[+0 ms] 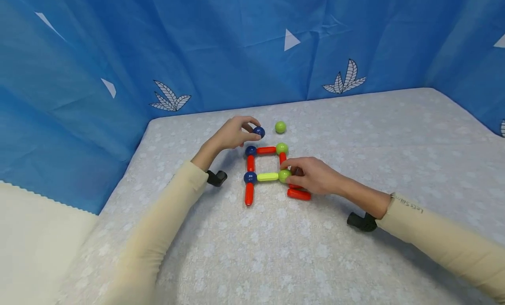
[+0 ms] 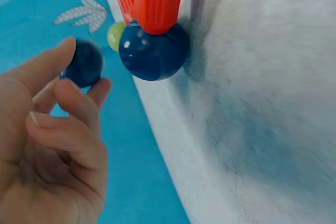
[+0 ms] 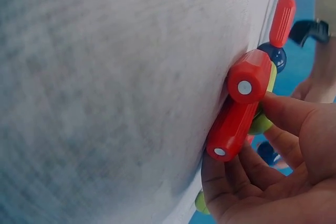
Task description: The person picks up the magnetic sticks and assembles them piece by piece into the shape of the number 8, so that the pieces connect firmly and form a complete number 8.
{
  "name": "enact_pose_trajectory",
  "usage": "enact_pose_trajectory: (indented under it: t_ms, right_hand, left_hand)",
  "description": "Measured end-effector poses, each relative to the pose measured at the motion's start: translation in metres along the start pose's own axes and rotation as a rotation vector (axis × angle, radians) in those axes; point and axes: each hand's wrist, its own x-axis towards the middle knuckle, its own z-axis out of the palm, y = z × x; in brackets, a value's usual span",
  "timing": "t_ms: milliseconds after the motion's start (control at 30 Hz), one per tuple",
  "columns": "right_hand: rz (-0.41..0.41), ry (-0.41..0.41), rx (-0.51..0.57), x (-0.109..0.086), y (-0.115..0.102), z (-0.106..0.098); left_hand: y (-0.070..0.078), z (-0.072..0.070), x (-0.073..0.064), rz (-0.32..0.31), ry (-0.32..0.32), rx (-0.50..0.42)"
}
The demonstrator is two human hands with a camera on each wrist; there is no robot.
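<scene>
My left hand (image 1: 232,133) pinches a dark blue ball (image 2: 86,64) between thumb and fingertips, just beyond the square's far left corner. The square lies on the table: blue balls (image 1: 250,151) at its left corners, green balls at its right ones, red rods (image 1: 266,150) on three sides, a yellow-green rod (image 1: 268,177) on the near side. My right hand (image 1: 317,175) holds the near right green ball (image 1: 284,176) between thumb and index finger. Beneath that hand, its other fingers lie along a red rod (image 3: 231,132). Another red rod (image 1: 249,194) extends from the near left blue ball.
A loose red rod (image 1: 299,194) lies close by my right hand. Past the square sits a single green ball (image 1: 280,127). Patterned pale cloth covers the table (image 1: 276,252), and a blue curtain (image 1: 244,55) hangs behind its far edge. Black wrist mounts (image 1: 362,222) jut below both sleeves.
</scene>
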Motion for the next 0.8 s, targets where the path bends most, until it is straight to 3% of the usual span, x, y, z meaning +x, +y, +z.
enact_pose_trajectory:
  t_ms: [167,433,633,800]
  right_hand:
    - [-0.011,0.002,0.000,-0.001,0.000,0.000]
    - [-0.015,0.004,-0.006,-0.001,0.002,0.001]
    - [-0.014,0.004,-0.007,-0.001,0.002,0.001]
    - [-0.022,0.009,-0.005,-0.001,0.001,0.001]
  left_hand:
    - [0.000,0.001,-0.032,0.057,-0.039,-0.010]
    - [0.005,0.015,-0.080,0.140,-0.074,-0.133]
    - [0.009,0.027,-0.110,0.130,-0.150,-0.166]
    - [0.006,0.027,-0.126,0.129,-0.182,-0.127]
